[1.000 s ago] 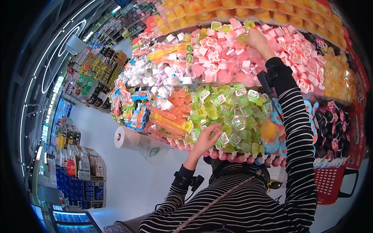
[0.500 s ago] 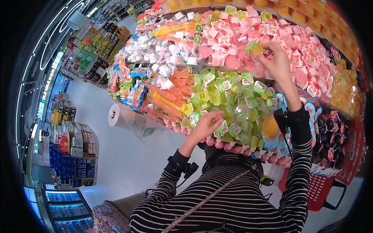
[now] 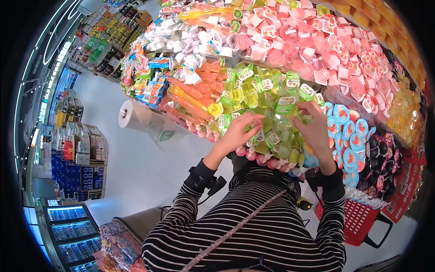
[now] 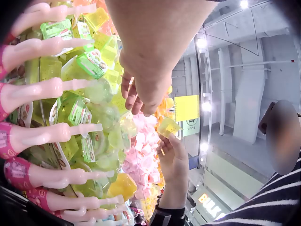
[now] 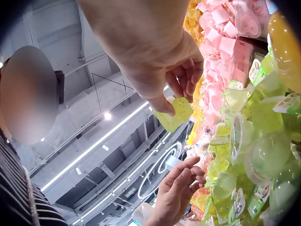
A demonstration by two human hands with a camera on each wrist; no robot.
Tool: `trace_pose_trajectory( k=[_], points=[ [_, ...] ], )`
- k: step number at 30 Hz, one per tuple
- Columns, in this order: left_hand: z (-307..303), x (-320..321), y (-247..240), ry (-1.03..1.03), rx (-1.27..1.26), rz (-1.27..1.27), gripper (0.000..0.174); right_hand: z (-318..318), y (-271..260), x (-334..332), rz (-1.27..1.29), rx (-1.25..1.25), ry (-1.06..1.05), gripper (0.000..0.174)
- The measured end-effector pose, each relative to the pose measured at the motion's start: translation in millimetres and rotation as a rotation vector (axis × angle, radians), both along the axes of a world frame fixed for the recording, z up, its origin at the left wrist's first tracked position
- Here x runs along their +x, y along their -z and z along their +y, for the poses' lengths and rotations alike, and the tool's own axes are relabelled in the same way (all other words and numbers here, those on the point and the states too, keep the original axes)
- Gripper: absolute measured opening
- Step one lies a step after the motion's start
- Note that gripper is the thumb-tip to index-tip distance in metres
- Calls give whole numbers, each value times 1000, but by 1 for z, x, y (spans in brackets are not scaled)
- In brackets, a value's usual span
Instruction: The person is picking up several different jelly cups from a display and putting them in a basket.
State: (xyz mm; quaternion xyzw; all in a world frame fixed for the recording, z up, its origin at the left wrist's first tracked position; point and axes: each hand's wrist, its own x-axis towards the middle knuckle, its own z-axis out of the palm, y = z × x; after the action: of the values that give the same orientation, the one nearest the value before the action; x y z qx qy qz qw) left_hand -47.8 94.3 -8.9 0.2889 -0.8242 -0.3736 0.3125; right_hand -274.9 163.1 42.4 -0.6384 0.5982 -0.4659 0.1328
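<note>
My right hand pinches a green jelly cup between thumb and fingers, holding it above the green section of the display. In the right wrist view the cup is a translucent yellow-green block. The left hand hovers at the front of the same section with loosely bent fingers and nothing in them, its fingertips toward the right hand. Below both hands lies a heap of green jelly cups with green-and-white labels.
Pink jelly cups fill the section behind, with orange bottle-shaped jellies to the left. Blue-lidded cups and dark round packs lie to the right. A plastic bag roll hangs at the left corner; a red basket stands front right.
My right hand has drawn back from the pink section to the green one, bringing the green jelly cup in front of me. The left hand stays over the front green cups. The head view has shifted.
</note>
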Motion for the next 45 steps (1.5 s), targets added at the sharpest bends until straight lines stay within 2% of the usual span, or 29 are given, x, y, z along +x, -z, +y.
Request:
trace_pose_trajectory(
  k=[2, 7, 12, 19, 28, 30, 36, 45],
  points=[
    [2, -2, -2, 18, -5, -13, 35, 7, 9, 6, -130, 61, -14, 30],
    [9, -4, -12, 92, 10, -21, 39, 20, 25, 14, -215, 138, -29, 34],
    [14, -9, -18, 105, 24, -32, 44, 25, 29, 16, -296, 126, -135, 35],
    [15, -10, -19, 100, 91, 66, 51, 31, 39, 25, -434, 124, -147, 35],
    [12, -4, -8, 104, 104, 88, 50, 31, 38, 29, -366, 120, -206, 34],
    [11, -2, -8, 107, 99, 87, 48, 28, 44, 29, -178, 1, -197, 34],
    [10, 0, -7, 87, 58, 32, 43, 25, 45, 26, 59, -56, -193, 35],
    [10, -3, -5, 90, 40, 3, 37, 27, 44, 26, 109, -47, -161, 32]
  ],
)
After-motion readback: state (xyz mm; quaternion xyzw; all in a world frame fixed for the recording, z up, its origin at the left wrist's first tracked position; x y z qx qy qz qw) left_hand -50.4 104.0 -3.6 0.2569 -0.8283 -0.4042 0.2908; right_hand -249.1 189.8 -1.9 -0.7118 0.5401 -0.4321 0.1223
